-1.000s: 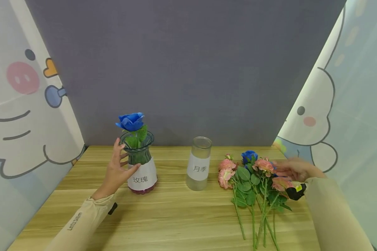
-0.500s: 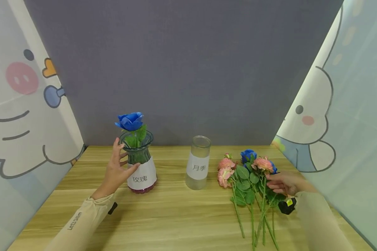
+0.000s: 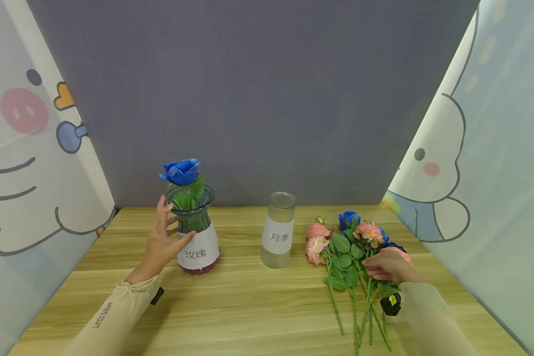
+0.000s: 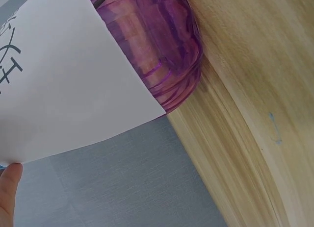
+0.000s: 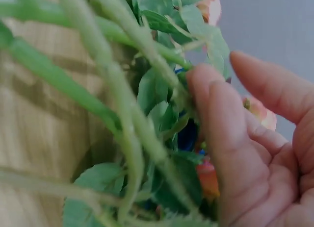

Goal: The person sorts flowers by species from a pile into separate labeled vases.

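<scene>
In the head view my left hand (image 3: pixel 165 242) holds a fluted glass vase (image 3: pixel 200 217) with a purple base, its thumb across the white paper label and its fingers around the neck. A blue rose (image 3: pixel 180 172) stands in this vase. Only a fingertip (image 4: pixel 9 185) of that hand shows at the label's edge in the left wrist view. My right hand (image 3: pixel 389 267) is among the green flower stems (image 5: pixel 88 102) on the right, thumb apart from the bent fingers. Several pink flowers (image 3: pixel 317 248) and blue roses (image 3: pixel 349 219) lie there, partly behind this hand.
A clear straight glass vase (image 3: pixel 282 207) with its own white label stands mid-table. The wooden table (image 3: pixel 249 306) ends at a grey back panel (image 3: pixel 249 99). Cartoon-printed side panels (image 3: pixel 507 173) flank it.
My right hand has moved left and toward the near side, from the outer blooms to the stems. My left hand stays on the fluted vase.
</scene>
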Demonstrator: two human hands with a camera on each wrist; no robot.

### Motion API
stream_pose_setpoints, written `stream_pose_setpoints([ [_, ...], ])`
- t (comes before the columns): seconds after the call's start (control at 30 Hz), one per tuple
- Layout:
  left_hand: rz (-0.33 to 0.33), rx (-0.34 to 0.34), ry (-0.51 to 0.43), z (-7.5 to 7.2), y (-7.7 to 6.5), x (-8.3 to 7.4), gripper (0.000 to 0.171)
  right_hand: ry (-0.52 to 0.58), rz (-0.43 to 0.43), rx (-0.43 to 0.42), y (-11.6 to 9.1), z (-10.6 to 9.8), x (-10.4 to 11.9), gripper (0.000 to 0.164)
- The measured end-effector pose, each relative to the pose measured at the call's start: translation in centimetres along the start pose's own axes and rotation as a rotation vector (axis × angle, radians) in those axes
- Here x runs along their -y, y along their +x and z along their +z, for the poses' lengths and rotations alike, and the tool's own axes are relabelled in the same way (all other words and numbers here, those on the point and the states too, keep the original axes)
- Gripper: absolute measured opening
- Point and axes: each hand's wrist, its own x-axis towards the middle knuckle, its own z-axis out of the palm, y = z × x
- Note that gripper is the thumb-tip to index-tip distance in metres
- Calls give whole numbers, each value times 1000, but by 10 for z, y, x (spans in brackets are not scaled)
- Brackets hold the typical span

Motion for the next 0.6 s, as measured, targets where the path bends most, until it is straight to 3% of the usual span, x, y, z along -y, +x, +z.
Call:
stream_pose_setpoints([
  [0.17, -44, 14, -20, -1, 1, -2, 86, -152, -13, -57, 3, 12, 8, 9],
  [0.3, -62, 19, -29, -2, 1, -3, 84, -346, -58, -50, 9, 21, 12, 35],
  [0.37, -69, 19, -31, -2, 1, -4, 84, -406, -60, -34, 13, 25, 13, 40],
  [0.47, -80, 23, -44, -2, 0, -5, 84, -434, -34, -11, 17, 28, 14, 13],
  [0.53, -76, 25, -48, -2, 0, -4, 86, -433, -7, -4, 19, 29, 15, 45],
  [0.6, -62, 23, -49, -2, 0, -4, 86, -444, 4, -8, 18, 30, 17, 60],
])
